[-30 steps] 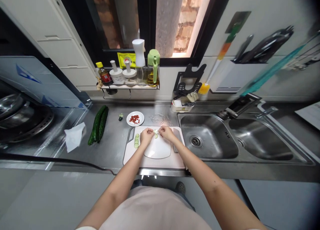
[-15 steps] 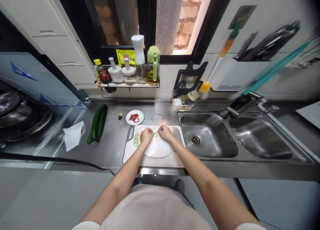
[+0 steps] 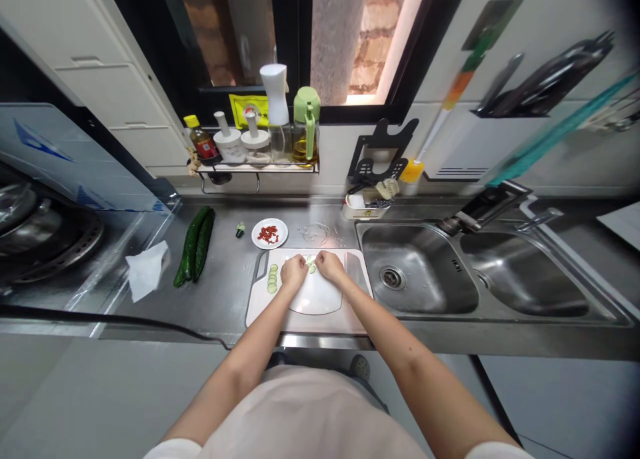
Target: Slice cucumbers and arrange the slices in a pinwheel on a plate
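Note:
Over the far part of a white plate (image 3: pixel 315 299), my left hand (image 3: pixel 294 271) and my right hand (image 3: pixel 331 267) face each other with fingers pinched. Pale green cucumber slices (image 3: pixel 312 268) lie on the plate between my fingertips, and each hand appears to pinch a slice at its edge. My fingers partly hide them. The plate rests on a light cutting board (image 3: pixel 265 316) with a grey handle. Left of my left hand, a short row of cucumber slices (image 3: pixel 273 279) overlaps on the board. A wide blade (image 3: pixel 356 270) lies at the board's right side, beyond my right hand.
A small white plate of chopped red pieces (image 3: pixel 270 234) sits behind the board. Two whole cucumbers (image 3: pixel 195 246), cucumber ends (image 3: pixel 241 230) and a white tissue (image 3: pixel 147 271) lie to the left. A double sink (image 3: pixel 417 269) adjoins the right side. Bottles line a shelf (image 3: pixel 260 168).
Both hands stay over the plate with only slight finger movement. Slightly more of the cucumber slices shows between them. The view has shifted a little.

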Demonstrator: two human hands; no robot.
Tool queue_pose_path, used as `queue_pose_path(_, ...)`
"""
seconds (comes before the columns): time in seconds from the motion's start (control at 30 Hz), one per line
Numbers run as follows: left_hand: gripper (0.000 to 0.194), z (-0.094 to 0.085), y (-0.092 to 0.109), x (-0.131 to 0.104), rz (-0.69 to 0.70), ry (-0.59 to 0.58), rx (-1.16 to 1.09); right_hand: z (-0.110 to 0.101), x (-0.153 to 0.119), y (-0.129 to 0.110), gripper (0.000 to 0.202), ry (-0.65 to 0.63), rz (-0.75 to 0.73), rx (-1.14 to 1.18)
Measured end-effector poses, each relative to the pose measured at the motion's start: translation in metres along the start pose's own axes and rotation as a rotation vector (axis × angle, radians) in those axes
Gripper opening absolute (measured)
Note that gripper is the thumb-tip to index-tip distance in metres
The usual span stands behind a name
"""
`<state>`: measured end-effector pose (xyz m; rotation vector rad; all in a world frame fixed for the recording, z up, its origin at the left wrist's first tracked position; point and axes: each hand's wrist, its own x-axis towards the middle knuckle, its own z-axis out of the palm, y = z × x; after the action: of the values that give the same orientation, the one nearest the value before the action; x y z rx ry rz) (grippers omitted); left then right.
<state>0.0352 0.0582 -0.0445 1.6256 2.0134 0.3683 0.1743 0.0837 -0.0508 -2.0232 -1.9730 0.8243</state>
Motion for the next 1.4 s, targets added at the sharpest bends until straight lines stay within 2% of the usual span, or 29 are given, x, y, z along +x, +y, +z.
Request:
queue_pose_path(1.0,0.02,0.0,0.001,0.0,0.011,-0.004,0.05,-0.007,-0.011,-0.005,0.021,-0.028,-0.066,-0.147)
queue_pose_path(1.2,0.017,-0.008,-0.002,-0.004,0.025,0.054,-0.01,-0.019,-0.018,-0.001,0.023,0.093,-0.036,-0.078)
queue_pose_path(1.3,0.019,-0.009,-0.005,-0.012,0.099,0.102,0.023,-0.026,-0.028,0.0,0.026,0.115,-0.01,-0.11)
queue_pose_path(1.4,0.023,-0.007,-0.008,-0.024,0.285,0.113,0.138,-0.024,-0.041,-0.002,0.027,0.082,-0.066,-0.189)
